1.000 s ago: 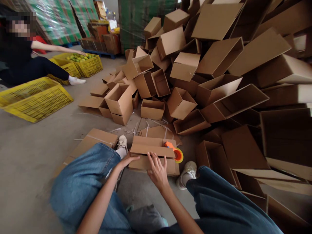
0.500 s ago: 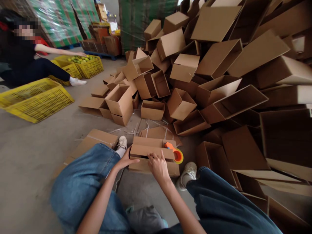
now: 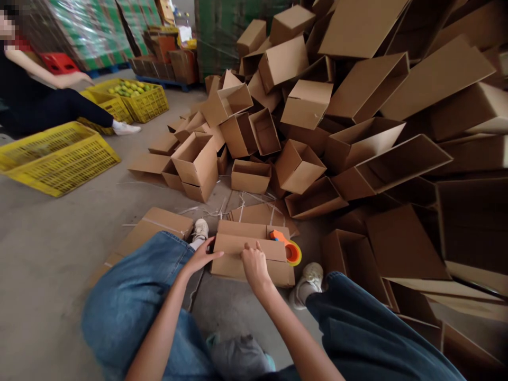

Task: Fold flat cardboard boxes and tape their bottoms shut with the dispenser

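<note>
Box, in the head view, lies closed or nearly so on the floor between the person's shoes, probably there because both arms reach it easily. The left hand has thumb and fingers spread apart at its left end, seemingly to steady it. The right hand rests on top with fingers curled, likely keeping the flap down; whether they pinch the edge, I can't tell. An orange tape dispenser lies over the right end, perhaps parked there to stay handy. The box itself is plain brown, low and oblong, with flap edges running left to right; far and right, open cartons lie heaped.
</note>
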Available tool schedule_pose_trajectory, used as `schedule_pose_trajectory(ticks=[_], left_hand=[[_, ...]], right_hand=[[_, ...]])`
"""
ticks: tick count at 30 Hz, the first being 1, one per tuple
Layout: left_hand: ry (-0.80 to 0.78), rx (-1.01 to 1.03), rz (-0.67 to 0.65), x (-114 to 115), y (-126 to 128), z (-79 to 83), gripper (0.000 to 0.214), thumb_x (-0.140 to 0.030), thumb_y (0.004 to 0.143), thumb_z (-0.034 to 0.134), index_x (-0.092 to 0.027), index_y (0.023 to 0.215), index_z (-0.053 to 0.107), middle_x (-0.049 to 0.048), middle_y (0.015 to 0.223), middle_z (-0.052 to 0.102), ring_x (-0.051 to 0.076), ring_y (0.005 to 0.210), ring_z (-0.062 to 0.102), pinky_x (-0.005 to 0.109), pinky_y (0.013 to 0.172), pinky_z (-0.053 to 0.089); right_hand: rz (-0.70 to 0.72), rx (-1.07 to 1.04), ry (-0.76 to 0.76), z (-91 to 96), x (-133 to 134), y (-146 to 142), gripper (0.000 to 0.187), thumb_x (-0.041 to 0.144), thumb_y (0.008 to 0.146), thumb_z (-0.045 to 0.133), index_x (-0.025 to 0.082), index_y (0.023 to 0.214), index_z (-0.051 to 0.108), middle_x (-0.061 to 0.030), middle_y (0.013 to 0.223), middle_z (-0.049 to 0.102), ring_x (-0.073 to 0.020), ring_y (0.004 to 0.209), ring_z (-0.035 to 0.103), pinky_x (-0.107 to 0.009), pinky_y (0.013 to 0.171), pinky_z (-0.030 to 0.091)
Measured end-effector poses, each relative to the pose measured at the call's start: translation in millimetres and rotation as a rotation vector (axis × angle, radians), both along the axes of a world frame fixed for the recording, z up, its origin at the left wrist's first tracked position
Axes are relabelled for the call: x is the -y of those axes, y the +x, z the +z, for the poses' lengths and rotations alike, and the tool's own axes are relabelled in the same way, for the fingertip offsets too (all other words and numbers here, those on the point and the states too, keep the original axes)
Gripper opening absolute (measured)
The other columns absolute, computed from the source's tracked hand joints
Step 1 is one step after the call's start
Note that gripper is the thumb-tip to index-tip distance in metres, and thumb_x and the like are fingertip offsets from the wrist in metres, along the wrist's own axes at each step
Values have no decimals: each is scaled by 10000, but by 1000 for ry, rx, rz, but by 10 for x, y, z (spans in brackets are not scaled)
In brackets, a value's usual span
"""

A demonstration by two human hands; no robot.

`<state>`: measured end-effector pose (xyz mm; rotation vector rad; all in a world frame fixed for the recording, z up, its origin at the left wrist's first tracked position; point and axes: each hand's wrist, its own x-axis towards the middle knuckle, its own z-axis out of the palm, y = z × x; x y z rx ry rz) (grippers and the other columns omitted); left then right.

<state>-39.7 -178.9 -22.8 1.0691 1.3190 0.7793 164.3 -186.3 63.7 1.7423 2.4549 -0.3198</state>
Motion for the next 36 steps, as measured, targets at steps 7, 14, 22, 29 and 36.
schedule_pose_trajectory(ticks=[7,14,22,29,36], left_hand=[[-9,34,-13,-12,31,-21,776,-413,664,825,-181,1343,531,138,1356,626,309,1247,589,438,1056,464],[-12,62,-37,-7,7,-36,794,-394,673,822,-199,1378,513,117,1368,623,300,1264,581,433,1075,449],[-3,15,-56,7,2,-30,809,-448,688,810,-185,1390,506,126,1351,634,303,1241,597,430,1053,473],[3,7,-30,11,23,-17,872,-498,663,808,-152,1395,486,159,1396,593,321,1270,570,437,1055,471],[-13,18,31,-7,99,39,837,-502,619,824,-156,1322,529,155,1351,629,315,1232,600,411,1040,481]], right_hand=[[-37,9,-15,16,2,55,309,9,907,500,132,874,781,-148,967,742,-191,727,735,-370,1062,413],[-94,-49,-2,59,17,98,280,60,914,528,179,913,782,-97,944,741,-199,780,729,-393,1087,369],[-42,-4,-18,97,43,78,316,29,916,488,152,946,778,-140,1016,723,-222,885,713,-369,976,445],[-40,25,-49,95,-18,32,282,11,903,502,111,916,765,-178,1002,721,-244,909,712,-316,783,520],[-36,29,-65,115,-100,-49,312,-50,889,467,93,932,741,-195,947,725,-250,916,718,-319,798,526]])
